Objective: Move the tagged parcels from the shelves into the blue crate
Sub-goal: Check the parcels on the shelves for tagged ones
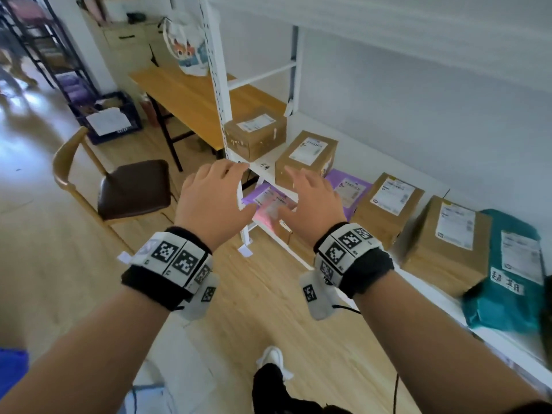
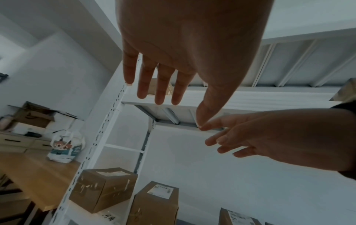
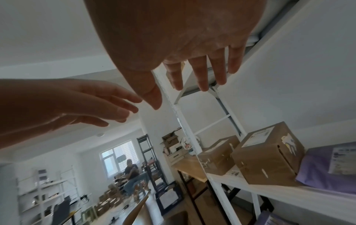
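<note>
Reaching with fingers spread and holding nothing, left hand (image 1: 212,201) and right hand (image 1: 310,204) hover off the shelf's (image 1: 352,158) front-left corner; blue crate (image 1: 109,119) holds papers.

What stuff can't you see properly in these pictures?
- Purple parcel on the lower shelf, head view: partly hidden behind the left hand and right hand.
- Labels on the cardboard boxes: print too small and blurred to read in any view.
- Teal parcel, head view: cut off by the right edge.
- Blue crate, head view: far and blurred, contents unclear.
</note>
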{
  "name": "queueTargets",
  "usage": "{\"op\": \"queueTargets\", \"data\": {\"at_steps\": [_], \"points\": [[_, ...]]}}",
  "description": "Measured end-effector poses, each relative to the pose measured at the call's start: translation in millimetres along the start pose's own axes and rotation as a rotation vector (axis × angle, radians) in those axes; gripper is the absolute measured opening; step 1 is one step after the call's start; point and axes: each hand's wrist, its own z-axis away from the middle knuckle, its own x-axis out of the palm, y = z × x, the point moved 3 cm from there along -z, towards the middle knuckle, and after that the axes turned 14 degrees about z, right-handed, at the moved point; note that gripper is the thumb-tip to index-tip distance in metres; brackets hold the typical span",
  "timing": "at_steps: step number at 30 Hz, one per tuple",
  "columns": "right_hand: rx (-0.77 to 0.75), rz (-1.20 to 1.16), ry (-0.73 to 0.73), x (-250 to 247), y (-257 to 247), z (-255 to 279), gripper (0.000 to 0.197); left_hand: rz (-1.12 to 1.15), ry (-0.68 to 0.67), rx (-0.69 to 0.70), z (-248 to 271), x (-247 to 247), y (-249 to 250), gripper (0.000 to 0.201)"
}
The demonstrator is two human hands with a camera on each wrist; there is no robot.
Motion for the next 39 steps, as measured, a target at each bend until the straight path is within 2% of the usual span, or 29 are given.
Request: {"op": "queueTargets", "data": {"at_steps": [7, 11, 19, 26, 32, 36, 39], "points": [[0.055, -0.043, 0.027, 4, -7, -92, 0.07, -0.025, -0.037, 0.053, -88, 5, -23, 0.065], [0.048, -0.057, 0.013, 7, -12, -138, 0.072, -0.018, -0.006, 0.053, -136, -1, -41, 0.067], [0.141, -0.033, -0.036, 26, 0, -193, 0.071, 0.033, -0.104, 0.081, -207, 27, -62, 0.066], [0.366, 0.035, -0.019, 36, 25, -229, 0.07, 0.103, -0.24, 0.249, -275, 64, -61, 0.065], [0.56, 0.073, 0.003, 39, 36, -251, 0.07, 0.143, -0.305, 0.433, -327, 80, -61, 0.065], [0.678, 0.077, 0.01, 48, 41, -251, 0.07, 0.166, -0.371, 0.511, -348, 103, -66, 0.065], [0.778, 0.055, -0.038, 62, 45, -243, 0.071, 0.16, -0.437, 0.567, -352, 122, -66, 0.067]]}}
